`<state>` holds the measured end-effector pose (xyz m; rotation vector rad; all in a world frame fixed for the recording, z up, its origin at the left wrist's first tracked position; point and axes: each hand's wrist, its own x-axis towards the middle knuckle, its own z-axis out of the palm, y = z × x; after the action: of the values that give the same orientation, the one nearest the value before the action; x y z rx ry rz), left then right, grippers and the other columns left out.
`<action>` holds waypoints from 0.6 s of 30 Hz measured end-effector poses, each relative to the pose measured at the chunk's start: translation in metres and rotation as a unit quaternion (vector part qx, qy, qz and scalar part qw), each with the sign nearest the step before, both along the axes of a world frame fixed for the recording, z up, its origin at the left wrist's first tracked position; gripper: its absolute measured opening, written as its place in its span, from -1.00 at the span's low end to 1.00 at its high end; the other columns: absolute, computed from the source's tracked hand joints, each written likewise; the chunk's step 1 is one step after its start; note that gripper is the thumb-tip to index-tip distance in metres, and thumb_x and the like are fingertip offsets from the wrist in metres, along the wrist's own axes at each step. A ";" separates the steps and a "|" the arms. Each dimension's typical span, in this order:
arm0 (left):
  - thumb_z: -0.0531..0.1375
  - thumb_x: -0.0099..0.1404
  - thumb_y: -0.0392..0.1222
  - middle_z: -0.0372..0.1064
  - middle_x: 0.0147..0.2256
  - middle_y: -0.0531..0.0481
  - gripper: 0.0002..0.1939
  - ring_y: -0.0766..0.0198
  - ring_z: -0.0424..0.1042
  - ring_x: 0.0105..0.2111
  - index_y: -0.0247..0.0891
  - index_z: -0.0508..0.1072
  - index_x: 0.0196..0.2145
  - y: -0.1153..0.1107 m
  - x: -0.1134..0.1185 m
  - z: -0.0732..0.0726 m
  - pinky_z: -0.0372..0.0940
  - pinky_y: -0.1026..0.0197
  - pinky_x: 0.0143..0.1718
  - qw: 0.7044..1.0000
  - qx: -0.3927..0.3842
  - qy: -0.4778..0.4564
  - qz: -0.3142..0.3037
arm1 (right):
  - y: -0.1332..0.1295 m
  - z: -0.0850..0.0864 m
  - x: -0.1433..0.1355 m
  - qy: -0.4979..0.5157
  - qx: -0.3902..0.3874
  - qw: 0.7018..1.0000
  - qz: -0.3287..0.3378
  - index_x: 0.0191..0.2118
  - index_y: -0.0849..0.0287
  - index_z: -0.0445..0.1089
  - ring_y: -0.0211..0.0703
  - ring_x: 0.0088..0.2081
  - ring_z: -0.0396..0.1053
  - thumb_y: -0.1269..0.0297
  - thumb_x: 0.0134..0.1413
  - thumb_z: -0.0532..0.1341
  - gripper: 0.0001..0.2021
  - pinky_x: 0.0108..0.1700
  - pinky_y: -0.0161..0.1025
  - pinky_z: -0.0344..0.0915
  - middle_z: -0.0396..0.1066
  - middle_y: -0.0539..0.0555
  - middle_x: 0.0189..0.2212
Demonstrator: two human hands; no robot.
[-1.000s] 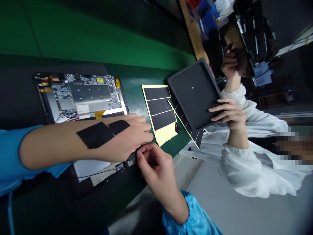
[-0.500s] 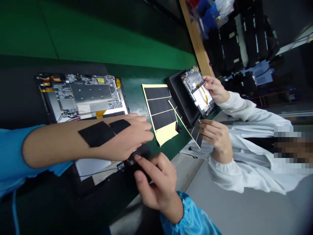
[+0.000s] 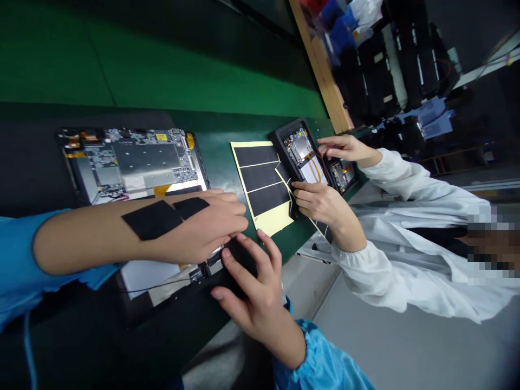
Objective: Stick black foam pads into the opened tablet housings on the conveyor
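My left hand (image 3: 215,227) reaches in from the left with its fingers curled down at the corner of an opened tablet (image 3: 142,276). What its fingertips grip is hidden. Two black adhesive patches (image 3: 152,219) are stuck on the back of this wrist and hand. From the bottom comes my right hand (image 3: 260,292), fingers apart; its index fingertip touches the tablet's edge beside a small dark part (image 3: 213,264). Above my left forearm lies another opened tablet (image 3: 148,160), its circuit board and metal shield exposed.
Right of the tablets lies a yellow backing sheet (image 3: 274,219) with black adhesive rectangles. A co-worker in white sleeves (image 3: 365,271) handles an opened device (image 3: 303,149) in a black foam tray (image 3: 280,135). A green panel (image 3: 182,65) stands behind the bench.
My right hand's fingers have spread and straightened along the tablet's edge. My left hand keeps its place. The co-worker's device now sits in the foam tray, and their lower hand has moved left.
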<state>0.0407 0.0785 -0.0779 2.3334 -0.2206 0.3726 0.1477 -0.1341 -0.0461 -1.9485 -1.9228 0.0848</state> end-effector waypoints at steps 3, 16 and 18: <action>0.05 0.43 -0.35 0.31 -0.37 0.01 -0.80 0.18 0.26 -0.31 -0.21 0.31 -0.38 0.001 0.000 0.000 0.09 0.13 -0.25 1.000 -0.014 0.005 -0.003 | 0.001 0.003 -0.001 0.006 -0.007 1.000 0.009 0.17 0.10 0.49 0.31 0.36 0.15 -0.04 0.29 0.29 -0.54 0.37 0.29 0.14 0.31 0.27 0.29; 0.02 0.41 -0.39 0.29 -0.39 0.02 -0.77 0.21 0.25 -0.34 -0.21 0.23 -0.42 0.001 0.000 0.004 0.14 0.14 -0.23 0.999 -0.035 0.010 0.008 | 0.011 0.001 0.012 0.011 -0.004 0.998 0.068 0.11 0.10 0.52 0.24 0.46 0.00 0.07 0.36 0.25 -0.66 0.38 0.28 0.14 0.37 0.21 0.29; 0.02 0.41 -0.38 0.29 -0.40 0.02 -0.77 0.21 0.25 -0.35 -0.20 0.22 -0.42 0.001 0.000 0.005 0.14 0.15 -0.24 0.999 -0.037 0.006 0.016 | 0.011 -0.002 0.013 0.004 -0.004 0.998 0.065 0.09 0.08 0.53 0.27 0.46 -0.01 0.06 0.34 0.26 -0.67 0.37 0.30 0.14 0.37 0.19 0.30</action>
<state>0.0403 0.0791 -0.0726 2.2672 -0.1602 0.3753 0.1608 -0.1230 -0.0477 -1.8230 -2.0450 0.1369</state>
